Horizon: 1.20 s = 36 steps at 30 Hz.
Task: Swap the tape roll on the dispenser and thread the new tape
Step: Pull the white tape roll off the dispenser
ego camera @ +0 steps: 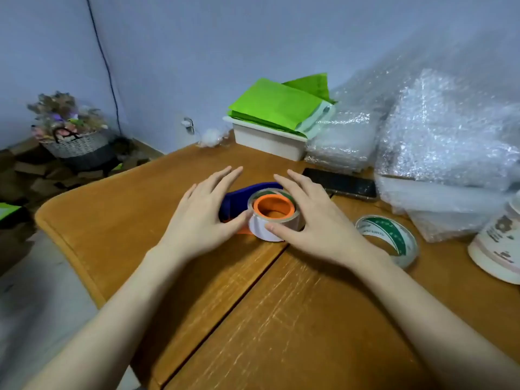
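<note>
Here, dispenser [239, 204] flat, roll [274, 218] hub upward, handle pointing left-away, both hands [208, 212] spread, thumbs touching roll.

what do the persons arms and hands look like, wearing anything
Both forearms are bare as far as the frame shows: no sleeves, gloves, watch or bracelets. The left hand and right hand show no rings on the visible fingers. Fingernails look short and unpainted.

- The blue dispenser [239, 199] — mostly hidden behind the left hand [202, 218] and its tape roll [274, 220].
- White cup [498, 249] — cut off at the right edge; its print unreadable.
</note>
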Tool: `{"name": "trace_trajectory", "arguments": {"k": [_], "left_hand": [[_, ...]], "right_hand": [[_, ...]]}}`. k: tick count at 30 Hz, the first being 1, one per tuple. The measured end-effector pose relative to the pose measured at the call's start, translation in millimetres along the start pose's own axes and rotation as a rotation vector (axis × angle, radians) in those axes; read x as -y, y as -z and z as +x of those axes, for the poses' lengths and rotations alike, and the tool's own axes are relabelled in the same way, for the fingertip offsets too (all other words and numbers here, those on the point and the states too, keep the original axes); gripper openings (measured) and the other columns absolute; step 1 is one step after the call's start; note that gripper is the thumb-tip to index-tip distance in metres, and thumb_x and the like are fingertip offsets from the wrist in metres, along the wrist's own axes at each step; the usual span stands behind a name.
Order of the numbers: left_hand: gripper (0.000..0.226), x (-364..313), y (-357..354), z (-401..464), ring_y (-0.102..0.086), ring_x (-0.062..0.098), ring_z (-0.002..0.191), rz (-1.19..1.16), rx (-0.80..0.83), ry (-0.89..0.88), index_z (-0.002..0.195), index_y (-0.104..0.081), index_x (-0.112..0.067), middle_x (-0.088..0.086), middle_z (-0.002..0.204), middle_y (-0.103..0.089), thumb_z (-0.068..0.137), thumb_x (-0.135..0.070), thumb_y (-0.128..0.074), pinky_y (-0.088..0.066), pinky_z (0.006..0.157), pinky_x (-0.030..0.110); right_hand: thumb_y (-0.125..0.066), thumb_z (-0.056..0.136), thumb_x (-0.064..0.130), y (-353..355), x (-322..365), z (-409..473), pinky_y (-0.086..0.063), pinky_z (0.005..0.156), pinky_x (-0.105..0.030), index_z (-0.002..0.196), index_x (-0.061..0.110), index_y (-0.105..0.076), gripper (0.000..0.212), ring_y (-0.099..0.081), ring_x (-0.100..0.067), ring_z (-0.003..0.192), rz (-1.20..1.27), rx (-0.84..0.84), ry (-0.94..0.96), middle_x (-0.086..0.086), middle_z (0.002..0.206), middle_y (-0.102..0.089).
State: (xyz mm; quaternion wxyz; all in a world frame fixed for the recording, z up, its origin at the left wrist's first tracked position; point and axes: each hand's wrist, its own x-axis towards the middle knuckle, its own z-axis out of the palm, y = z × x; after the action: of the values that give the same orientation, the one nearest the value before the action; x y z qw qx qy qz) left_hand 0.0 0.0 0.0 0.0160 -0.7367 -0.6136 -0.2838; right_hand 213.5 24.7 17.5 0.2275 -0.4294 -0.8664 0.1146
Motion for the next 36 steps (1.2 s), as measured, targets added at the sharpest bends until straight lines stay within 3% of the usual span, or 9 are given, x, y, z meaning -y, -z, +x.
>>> {"name": "trace_trajectory", "arguments": {"k": [6,10,16,20,25,29,31,33,36], "left_hand": [[0.06,8,-15,9,-0.052,0.011,0.122,-0.032,-0.076,-0.004,0.142,-0.037,-0.037,-0.012,0.144,-0.045,0.087,-0.06,-0.049,-0.045,0.086,0.028],[0.055,13,-19,6,-0.06,0.008,0.106,-0.099,-0.11,0.076,0.138,-0.039,-0.042,-0.017,0.126,-0.06,0.087,-0.059,-0.051,-0.048,0.074,0.027],[0.035,15,-20,3,-0.061,0.01,0.093,-0.079,-0.1,0.095,0.119,-0.058,-0.032,-0.013,0.108,-0.066,0.088,-0.048,-0.055,-0.053,0.073,0.033],[0.034,17,-20,1,-0.056,0.006,0.087,-0.092,-0.119,0.058,0.116,-0.058,-0.027,-0.013,0.103,-0.065,0.086,-0.044,-0.06,-0.048,0.068,0.023],[0.042,19,-22,-3,-0.053,0.003,0.089,-0.102,-0.142,0.03,0.115,-0.048,-0.024,-0.009,0.111,-0.059,0.082,-0.041,-0.067,-0.042,0.064,0.012],[0.049,19,-20,-4,-0.051,0.0,0.098,-0.151,-0.114,-0.025,0.115,-0.042,-0.026,-0.008,0.126,-0.053,0.079,-0.048,-0.068,-0.052,0.069,0.018],[0.048,18,-18,-6,-0.053,-0.002,0.098,-0.237,-0.088,-0.009,0.114,-0.041,-0.03,-0.015,0.13,-0.05,0.08,-0.056,-0.064,-0.049,0.071,0.014],[0.039,15,-16,-8,-0.054,-0.005,0.099,-0.328,-0.088,0.023,0.106,-0.042,-0.034,-0.02,0.13,-0.049,0.081,-0.06,-0.055,-0.043,0.072,0.009],[0.032,13,-15,-8,-0.059,0.003,0.101,-0.382,-0.177,0.089,0.089,-0.044,-0.029,-0.019,0.125,-0.056,0.084,-0.06,-0.047,-0.049,0.077,0.019]], "right_hand": [[-0.054,0.079,0.058,-18,-5,12,-0.029,0.109,-0.039,0.142,0.041,-0.015,0.076,-0.018,-0.012,0.14,-0.004,0.018,-0.019,0.01,0.155,-0.014],[-0.055,0.077,0.06,-23,-9,17,-0.032,0.109,-0.042,0.142,0.041,-0.011,0.081,-0.019,-0.014,0.141,0.001,0.042,-0.047,0.01,0.156,-0.01],[-0.055,0.065,0.075,-28,-17,21,-0.037,0.105,-0.042,0.143,0.037,-0.002,0.101,-0.035,-0.017,0.135,0.127,0.081,-0.221,0.005,0.153,-0.027],[-0.064,0.058,0.073,-28,-18,22,-0.041,0.103,-0.04,0.144,0.032,-0.008,0.109,-0.042,-0.017,0.13,0.193,0.061,-0.245,0.004,0.147,-0.039],[-0.077,0.058,0.056,-33,-10,19,-0.041,0.102,-0.038,0.141,0.028,-0.015,0.108,-0.041,-0.014,0.129,0.215,-0.088,-0.16,0.006,0.145,-0.037],[-0.08,0.059,0.048,-40,-7,14,-0.039,0.098,-0.036,0.138,0.031,-0.009,0.108,-0.041,-0.02,0.129,0.139,-0.161,-0.104,0.003,0.147,-0.029],[-0.082,0.057,0.047,-42,-7,11,-0.039,0.096,-0.034,0.137,0.033,-0.009,0.109,-0.043,-0.021,0.128,0.125,-0.182,-0.082,0.003,0.147,-0.028],[-0.082,0.056,0.047,-42,-6,9,-0.041,0.097,-0.036,0.136,0.034,-0.008,0.11,-0.044,-0.022,0.127,0.112,-0.195,-0.056,0.002,0.146,-0.028],[-0.082,0.057,0.047,-41,-4,6,-0.042,0.1,-0.045,0.133,0.036,-0.008,0.106,-0.041,-0.02,0.128,0.05,-0.188,0.033,0.001,0.144,-0.028]]}}
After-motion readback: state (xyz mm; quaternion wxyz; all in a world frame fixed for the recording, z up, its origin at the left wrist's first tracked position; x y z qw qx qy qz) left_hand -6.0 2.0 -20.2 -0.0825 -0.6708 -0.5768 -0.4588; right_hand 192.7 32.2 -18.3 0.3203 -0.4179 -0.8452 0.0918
